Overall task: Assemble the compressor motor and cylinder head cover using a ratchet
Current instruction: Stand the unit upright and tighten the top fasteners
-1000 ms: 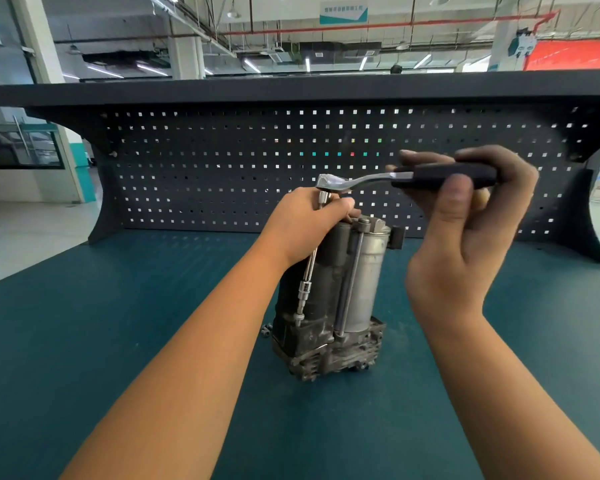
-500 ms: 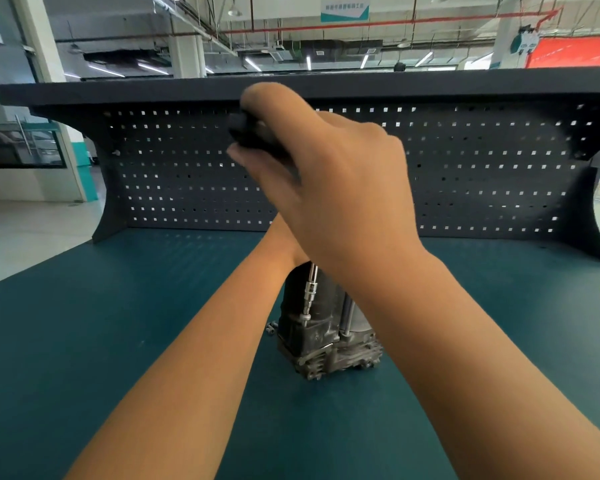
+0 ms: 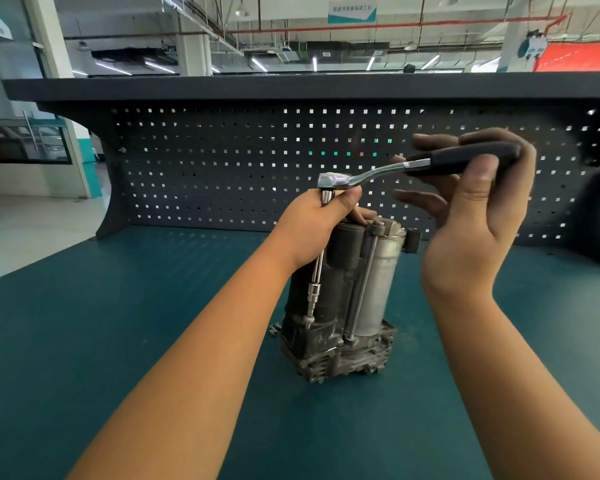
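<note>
A grimy grey and black metal compressor assembly [image 3: 354, 306] is standing upright on the dark teal bench mat [image 3: 118, 323], near the middle of the bench and in front of the black perforated back panel [image 3: 222, 168]. Its dull silver cylinder [image 3: 378, 282] is sitting on the right of the unit and its darker housing [image 3: 340, 271] on the left, both rising from a ribbed cast base.

The person's left hand [image 3: 319, 226] is resting on top of the dark housing, its fingers curling round the upper end of a slim chrome extension bar [image 3: 315, 289]. That bar is running down the left side of the unit to a fastener low on the body.

The chrome ratchet with the black grip [image 3: 416, 166] is sitting on top of the bar, its handle pointing out to the right. The right hand [image 3: 471, 230] is grasping the black grip, thumb on the near side and upper fingers wrapping over the far side, while the lower fingers are lying looser.

A small metal part [image 3: 274, 329] is lying on the mat just beside the base.
</note>
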`<state>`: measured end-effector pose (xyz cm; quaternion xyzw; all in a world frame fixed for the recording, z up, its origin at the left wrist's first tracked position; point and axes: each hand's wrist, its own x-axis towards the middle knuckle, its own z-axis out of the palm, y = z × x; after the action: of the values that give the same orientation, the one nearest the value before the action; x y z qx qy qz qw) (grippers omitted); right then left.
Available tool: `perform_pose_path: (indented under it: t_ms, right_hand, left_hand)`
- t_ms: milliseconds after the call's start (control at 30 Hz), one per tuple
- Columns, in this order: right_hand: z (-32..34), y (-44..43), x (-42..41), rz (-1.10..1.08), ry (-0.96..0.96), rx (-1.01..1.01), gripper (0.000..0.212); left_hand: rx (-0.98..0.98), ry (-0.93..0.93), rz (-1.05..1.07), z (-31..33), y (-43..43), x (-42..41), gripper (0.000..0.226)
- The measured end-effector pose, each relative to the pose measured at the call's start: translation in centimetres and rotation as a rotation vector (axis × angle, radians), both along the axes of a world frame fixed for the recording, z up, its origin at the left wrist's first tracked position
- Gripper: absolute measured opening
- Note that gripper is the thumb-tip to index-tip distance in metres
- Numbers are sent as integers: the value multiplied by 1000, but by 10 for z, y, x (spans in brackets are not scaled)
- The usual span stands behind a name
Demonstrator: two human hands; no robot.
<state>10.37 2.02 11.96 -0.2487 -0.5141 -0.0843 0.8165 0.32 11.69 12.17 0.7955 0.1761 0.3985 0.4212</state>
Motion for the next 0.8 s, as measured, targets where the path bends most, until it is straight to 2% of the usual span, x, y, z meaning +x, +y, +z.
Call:
perform_pose_path:
  t_ms: [100,167,233,300,400,500,567,667,733,800]
  right_hand:
    - [-1,7,11,-37,178,-95,18]
    - [-2,18,22,-37,351,-296,23]
    - [-5,28,34,-14,434,-542,29]
    - [-9,35,40,-1,374,-731,38]
    - [-8,39,42,9,281,-846,48]
    - [-2,41,43,80,272,-890,38]
    - [-3,41,43,109,330,-796,31]
    - [-12,24,24,-50,378,-386,9]
    - [-15,12,4,-120,254,-96,5]
    - [-11,4,-18,-48,66,69,11]
  left_hand:
    - [14,6,8,1,0,0,45]
    - [10,1,8,1,0,0,44]
    - [18,-4,16,0,-1,0,43]
    - [43,-3,33,-2,0,-1,42]
    - [69,5,51,-2,1,-1,39]
    - [72,2,62,-2,3,-2,38]
    - [63,20,63,-2,4,-1,38]
    - [41,47,78,0,4,2,39]
    - [45,47,95,0,3,3,39]
    - [80,35,115,0,5,5,38]
